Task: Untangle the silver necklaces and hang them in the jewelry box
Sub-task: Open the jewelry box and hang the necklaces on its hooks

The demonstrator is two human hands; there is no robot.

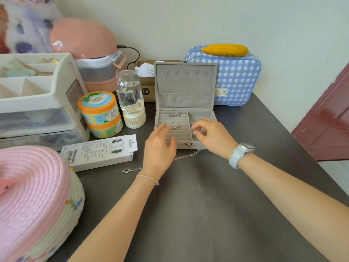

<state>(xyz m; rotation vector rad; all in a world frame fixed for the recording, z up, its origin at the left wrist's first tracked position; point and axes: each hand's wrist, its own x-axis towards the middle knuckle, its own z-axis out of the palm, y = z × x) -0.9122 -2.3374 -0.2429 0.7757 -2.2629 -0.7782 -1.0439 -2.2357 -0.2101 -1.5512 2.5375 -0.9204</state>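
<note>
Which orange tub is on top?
The bigger orange tub with the blue-and-green lid; the lower tub sits underneath, only partly showing.

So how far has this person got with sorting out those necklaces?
Early days. Done: the jewelry box stands open, but the hooks in its lid are all bare. In hand: the right hand pinches something small over the box, too blurred to name; the left hand hovers open at the box's front. Left: a silver necklace lies on the table, to be hung.
</note>
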